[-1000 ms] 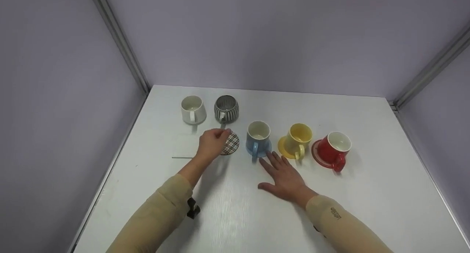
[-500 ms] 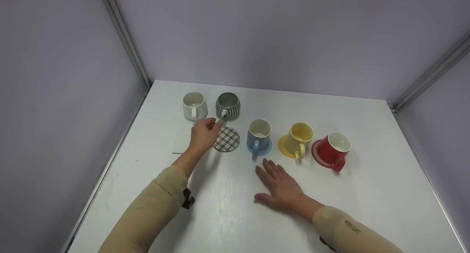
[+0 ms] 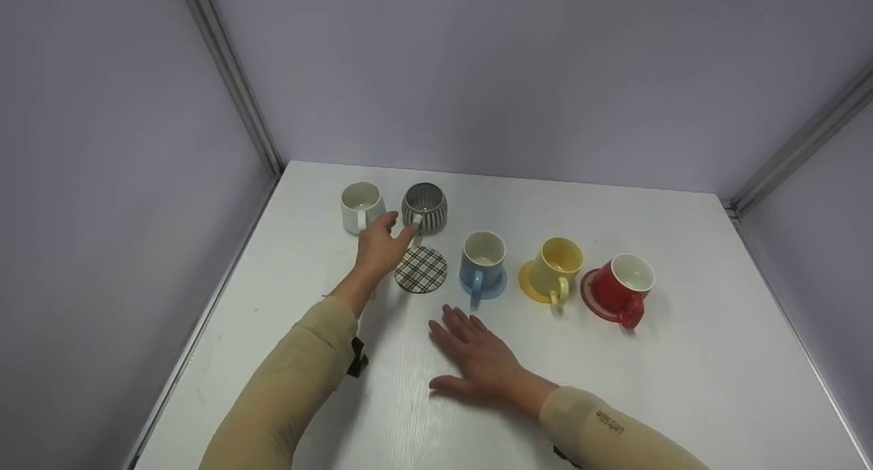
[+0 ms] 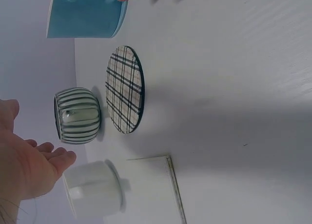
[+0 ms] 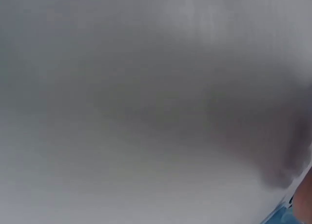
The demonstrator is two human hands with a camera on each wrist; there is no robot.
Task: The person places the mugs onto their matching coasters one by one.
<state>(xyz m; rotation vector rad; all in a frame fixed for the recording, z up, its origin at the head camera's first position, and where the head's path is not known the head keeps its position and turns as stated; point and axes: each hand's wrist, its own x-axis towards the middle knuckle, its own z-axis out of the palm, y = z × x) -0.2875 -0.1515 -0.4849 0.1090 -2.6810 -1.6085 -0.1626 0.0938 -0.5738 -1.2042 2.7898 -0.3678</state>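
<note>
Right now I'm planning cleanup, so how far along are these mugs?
Looks done: blue mug, yellow mug and red mug on matching coasters. In hand: left hand hovers near the striped mug, holding nothing. Left, probably: setting it on the bare plaid coaster, then the white mug, also off coasters.

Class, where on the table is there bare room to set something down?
Free: between the yellow mug and the back wall; right of the red mug; left of the left sleeve. Crowded: around the left hand, with the white mug, striped mug and plaid coaster close by.
</note>
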